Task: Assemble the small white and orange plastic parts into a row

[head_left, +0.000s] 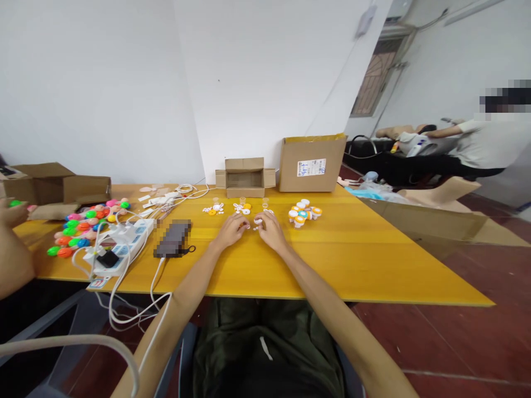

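Note:
My left hand (233, 228) and my right hand (270, 226) rest close together on the yellow table (352, 260), fingers curled around tiny white parts (256, 223) between them. Which piece each hand pinches is too small to make out. Just beyond my fingers lie small groups of white and yellow caps (241, 208) and more of them to the left (213, 209). To the right stands a cluster of small bottles with orange, white and teal lids (305, 213).
An open small cardboard box (245, 177) and a bigger box (312, 163) stand against the wall. A power strip with white cables (120, 246), a dark device (172, 239) and colourful balls (83, 226) lie left. Another person's hand (12, 213) is at far left; a seated person at far right.

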`<move>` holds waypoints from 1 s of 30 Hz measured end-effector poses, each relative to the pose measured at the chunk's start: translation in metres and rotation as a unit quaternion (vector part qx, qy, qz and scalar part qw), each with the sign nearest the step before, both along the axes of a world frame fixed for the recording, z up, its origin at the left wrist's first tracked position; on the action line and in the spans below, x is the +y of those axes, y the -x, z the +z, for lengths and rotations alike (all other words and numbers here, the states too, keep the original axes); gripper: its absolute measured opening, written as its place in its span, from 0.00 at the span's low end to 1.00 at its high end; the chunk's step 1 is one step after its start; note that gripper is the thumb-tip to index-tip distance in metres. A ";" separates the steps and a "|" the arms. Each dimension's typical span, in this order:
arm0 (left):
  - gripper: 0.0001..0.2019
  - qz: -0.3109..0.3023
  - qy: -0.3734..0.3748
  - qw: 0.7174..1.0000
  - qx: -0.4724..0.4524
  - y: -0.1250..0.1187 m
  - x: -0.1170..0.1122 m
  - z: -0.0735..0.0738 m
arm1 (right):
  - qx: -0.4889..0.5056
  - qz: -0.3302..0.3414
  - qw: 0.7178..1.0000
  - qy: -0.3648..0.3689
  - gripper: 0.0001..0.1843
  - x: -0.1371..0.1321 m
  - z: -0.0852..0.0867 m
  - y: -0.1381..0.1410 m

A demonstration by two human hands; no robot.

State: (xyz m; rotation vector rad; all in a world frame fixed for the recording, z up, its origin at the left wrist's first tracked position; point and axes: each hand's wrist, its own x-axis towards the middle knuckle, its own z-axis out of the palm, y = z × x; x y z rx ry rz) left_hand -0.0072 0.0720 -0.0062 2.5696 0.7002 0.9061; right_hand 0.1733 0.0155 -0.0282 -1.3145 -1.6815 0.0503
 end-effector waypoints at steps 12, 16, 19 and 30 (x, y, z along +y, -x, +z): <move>0.07 0.003 0.081 0.996 -0.046 -0.006 -0.003 0.000 | 0.042 0.064 0.995 0.062 0.06 -0.003 -0.001 0.009; 0.07 -0.002 0.099 0.994 -0.055 -0.008 -0.005 0.002 | 0.042 0.057 0.995 0.065 0.05 -0.003 0.001 0.008; 0.07 -0.002 0.104 0.993 -0.056 -0.008 -0.006 0.003 | 0.039 0.051 0.996 0.067 0.05 -0.004 0.001 0.007; 0.06 0.027 0.067 0.996 -0.054 -0.007 -0.003 0.001 | 0.065 -0.019 0.996 0.050 0.07 -0.003 0.003 0.002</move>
